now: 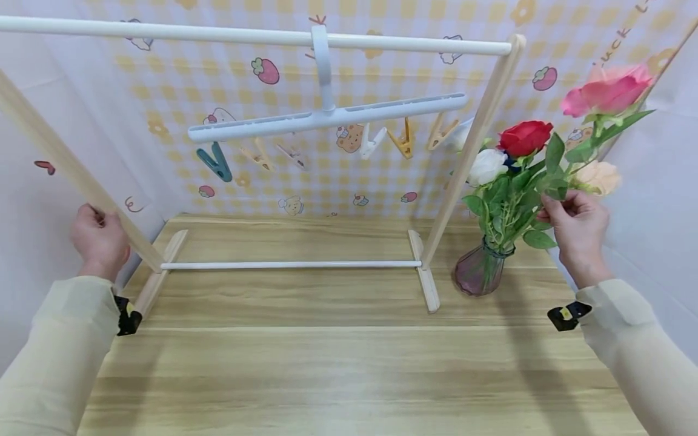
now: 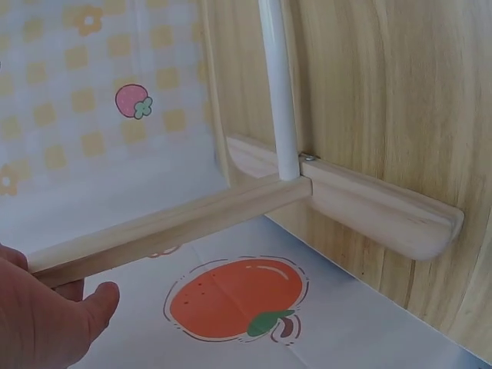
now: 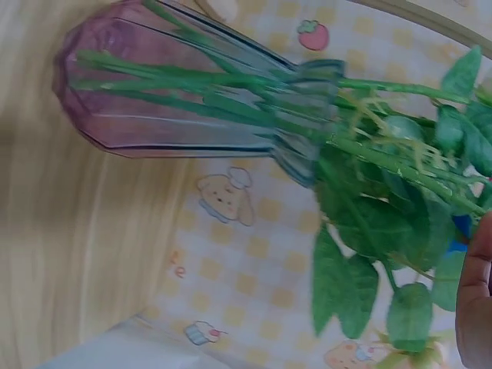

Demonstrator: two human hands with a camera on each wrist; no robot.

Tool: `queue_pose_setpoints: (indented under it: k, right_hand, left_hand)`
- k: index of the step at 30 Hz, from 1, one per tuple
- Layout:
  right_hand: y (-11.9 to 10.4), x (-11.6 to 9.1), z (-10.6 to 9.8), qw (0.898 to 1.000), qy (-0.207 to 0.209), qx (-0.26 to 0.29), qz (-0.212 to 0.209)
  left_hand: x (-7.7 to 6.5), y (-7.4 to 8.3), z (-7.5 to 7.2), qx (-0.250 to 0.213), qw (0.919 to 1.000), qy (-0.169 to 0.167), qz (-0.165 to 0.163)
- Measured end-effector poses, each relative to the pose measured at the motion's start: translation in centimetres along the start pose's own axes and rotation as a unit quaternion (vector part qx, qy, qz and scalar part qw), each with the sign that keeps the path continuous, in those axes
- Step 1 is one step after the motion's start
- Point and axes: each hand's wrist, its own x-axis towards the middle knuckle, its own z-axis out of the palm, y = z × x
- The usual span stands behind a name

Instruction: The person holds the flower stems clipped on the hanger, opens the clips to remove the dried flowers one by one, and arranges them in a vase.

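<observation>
A clothes rack [image 1: 463, 151] with wooden posts and white rods stands on the table. My left hand [image 1: 100, 236] grips its left post [image 2: 165, 227], thumb below the wood in the left wrist view. On the right, my right hand [image 1: 583, 227] pinches among the stems and leaves of artificial roses, just under a blurred leaf [image 1: 552, 181]; which stem it holds is hard to tell. Near it are a pink rose [image 1: 608, 91], a red rose [image 1: 525, 138], a white rose [image 1: 486, 166] and a peach rose [image 1: 598, 177]. Their stems stand in a purple glass vase [image 3: 177, 127].
A white hanger [image 1: 327, 116] hangs tilted from the top rod [image 1: 218, 30]. Several clothespins hang below it, including a teal clothespin [image 1: 215, 161] and a white clothespin [image 1: 372, 142]. A low white rod [image 1: 291, 264] joins the rack's feet. Behind is a checked cloth [image 1: 305, 175].
</observation>
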Motion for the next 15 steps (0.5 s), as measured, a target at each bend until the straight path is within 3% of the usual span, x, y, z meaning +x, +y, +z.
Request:
queue_pose_setpoints:
  k: [3,11,15]
  right_hand:
    - [0.6,-0.2,0.0,1.0,-0.005,-0.01,0.008]
    - [2.0,-0.9,-0.1,0.999,-0.01,-0.011,0.042]
    - [2.5,-1.1,-0.1,0.999,-0.015,-0.019,0.048]
  left_hand:
    - [0.0,-0.1,-0.3,0.002,0.9999,-0.008,-0.007]
    - [-0.2,-0.3,-0.4,0.091,0.9954,0.004,0.03]
    - [-0.3,-0.4,-0.4,0.102,0.9944,0.001,0.03]
